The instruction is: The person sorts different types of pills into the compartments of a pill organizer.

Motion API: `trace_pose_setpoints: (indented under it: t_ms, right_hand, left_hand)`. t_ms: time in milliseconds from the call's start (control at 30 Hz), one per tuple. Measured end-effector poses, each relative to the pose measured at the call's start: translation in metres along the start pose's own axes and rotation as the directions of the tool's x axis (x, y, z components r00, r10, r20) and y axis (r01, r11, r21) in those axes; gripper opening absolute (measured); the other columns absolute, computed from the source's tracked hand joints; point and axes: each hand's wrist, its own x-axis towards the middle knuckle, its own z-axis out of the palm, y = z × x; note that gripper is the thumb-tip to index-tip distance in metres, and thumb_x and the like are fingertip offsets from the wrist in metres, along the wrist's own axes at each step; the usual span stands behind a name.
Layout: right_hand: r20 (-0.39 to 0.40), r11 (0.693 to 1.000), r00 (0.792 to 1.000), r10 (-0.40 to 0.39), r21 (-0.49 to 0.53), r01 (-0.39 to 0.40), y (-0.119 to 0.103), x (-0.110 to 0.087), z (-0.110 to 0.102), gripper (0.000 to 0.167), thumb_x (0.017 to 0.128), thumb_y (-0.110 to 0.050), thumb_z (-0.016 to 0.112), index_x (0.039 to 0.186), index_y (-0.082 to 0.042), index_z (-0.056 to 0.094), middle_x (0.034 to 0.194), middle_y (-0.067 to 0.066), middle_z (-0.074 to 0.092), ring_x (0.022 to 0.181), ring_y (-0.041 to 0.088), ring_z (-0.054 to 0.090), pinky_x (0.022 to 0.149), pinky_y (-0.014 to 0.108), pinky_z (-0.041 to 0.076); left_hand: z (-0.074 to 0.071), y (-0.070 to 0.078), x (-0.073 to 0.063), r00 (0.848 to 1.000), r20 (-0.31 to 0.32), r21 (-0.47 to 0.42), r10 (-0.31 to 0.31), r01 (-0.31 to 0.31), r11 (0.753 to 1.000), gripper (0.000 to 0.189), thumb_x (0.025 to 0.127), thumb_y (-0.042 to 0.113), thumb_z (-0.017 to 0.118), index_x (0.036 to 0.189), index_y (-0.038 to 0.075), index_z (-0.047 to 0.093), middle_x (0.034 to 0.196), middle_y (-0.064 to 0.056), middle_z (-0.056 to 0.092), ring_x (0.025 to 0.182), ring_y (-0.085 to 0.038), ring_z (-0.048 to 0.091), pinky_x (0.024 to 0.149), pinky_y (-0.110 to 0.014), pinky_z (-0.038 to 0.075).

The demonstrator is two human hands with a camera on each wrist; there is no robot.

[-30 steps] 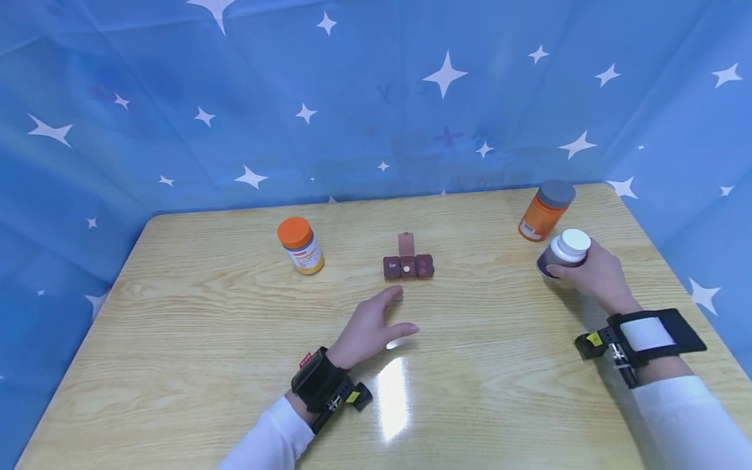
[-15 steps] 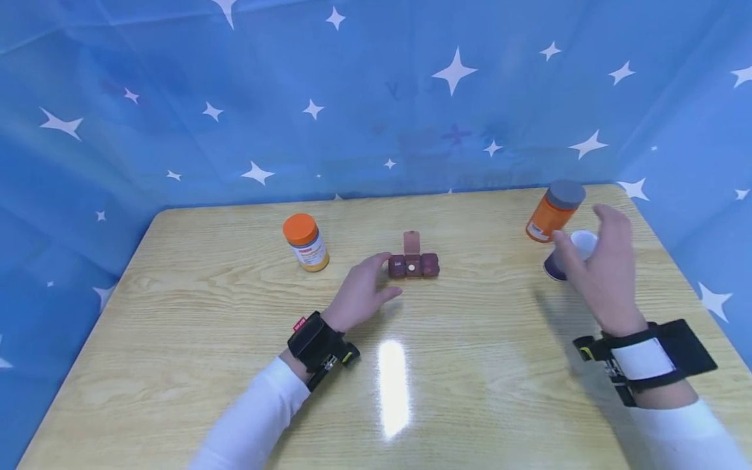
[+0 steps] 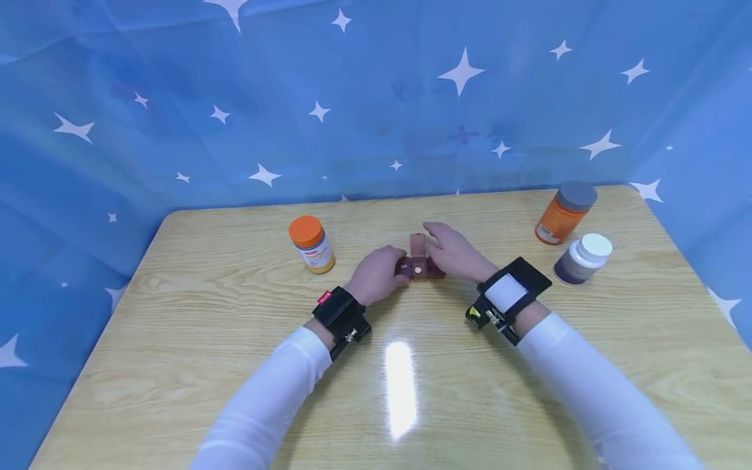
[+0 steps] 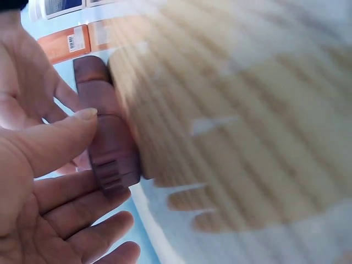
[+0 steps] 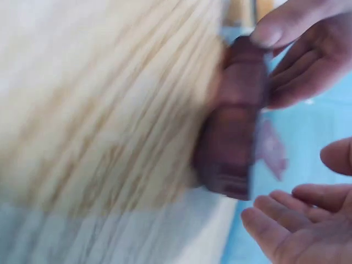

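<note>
A small dark-red pill box (image 3: 435,271) lies at the table's middle, its middle lid (image 3: 418,243) raised. A round white pill (image 3: 418,269) shows in that middle compartment. My left hand (image 3: 376,275) holds the box's left end, with the thumb on its near side and fingers behind, as the left wrist view shows on the pill box (image 4: 113,132). Beside the right end is my right hand (image 3: 459,255), fingers spread and fairly straight. In the right wrist view, the right hand (image 5: 313,225) appears just apart from the pill box (image 5: 234,126).
A bottle with an orange cap (image 3: 311,243) stands to the left. Towards the right edge are an orange bottle with a grey cap (image 3: 564,214) and a dark bottle with a white cap (image 3: 581,258). Blue star-patterned cloth (image 3: 364,98) hangs behind the wooden table (image 3: 194,326).
My right hand has let go of the white-capped bottle and moved left to the pill box. My left hand has moved forward and taken hold of the box's left end.
</note>
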Motion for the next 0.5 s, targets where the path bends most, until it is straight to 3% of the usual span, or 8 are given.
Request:
trace_pose_setpoints:
  t_ms: [133,300,400,500]
  right_hand:
    - [0.027,1.0,1.0,0.0,0.011,0.0,-0.001,0.004,0.0,0.051,0.095,-0.012,0.039,0.141,0.006,0.027,0.143,0.025,0.035,0.132,0.037,0.035,0.108,0.047,0.032]
    - [-0.014,0.986,0.991,-0.136,-0.101,0.134,-0.012,-0.017,0.004,0.045,0.091,-0.011,0.049,0.132,0.007,0.043,0.128,0.023,0.051,0.117,0.034,0.051,0.098,0.045,0.044]
    - [0.016,0.948,0.976,-0.215,-0.237,0.213,-0.017,-0.032,0.012,0.039,0.091,-0.012,0.053,0.125,0.006,0.051,0.123,0.021,0.054,0.11,0.03,0.057,0.092,0.042,0.048]
    - [0.059,0.881,0.962,-0.266,-0.391,0.267,-0.016,-0.041,0.022,0.036,0.09,-0.01,0.055,0.122,0.007,0.054,0.127,0.021,0.053,0.112,0.03,0.057,0.092,0.039,0.049]
  left_hand:
    - [0.004,-0.001,0.001,1.0,0.004,0.004,0.0,0.0,1.0,0.043,0.083,0.021,0.068,0.121,0.003,0.057,0.105,-0.011,0.064,0.089,-0.02,0.059,0.077,-0.032,0.049]
    - [0.005,-0.005,0.001,1.0,-0.008,-0.015,0.0,0.0,1.0,0.041,0.084,0.021,0.068,0.12,0.004,0.058,0.102,-0.01,0.064,0.086,-0.019,0.057,0.075,-0.031,0.048]
    - [0.005,-0.006,0.0,1.0,-0.011,-0.022,0.004,-0.004,1.0,0.04,0.084,0.02,0.068,0.119,0.004,0.059,0.102,-0.01,0.064,0.086,-0.019,0.057,0.075,-0.031,0.048]
    - [0.005,-0.006,0.0,1.0,-0.011,-0.016,0.0,0.0,1.0,0.041,0.084,0.021,0.068,0.12,0.005,0.058,0.105,-0.011,0.065,0.088,-0.02,0.059,0.077,-0.031,0.049]
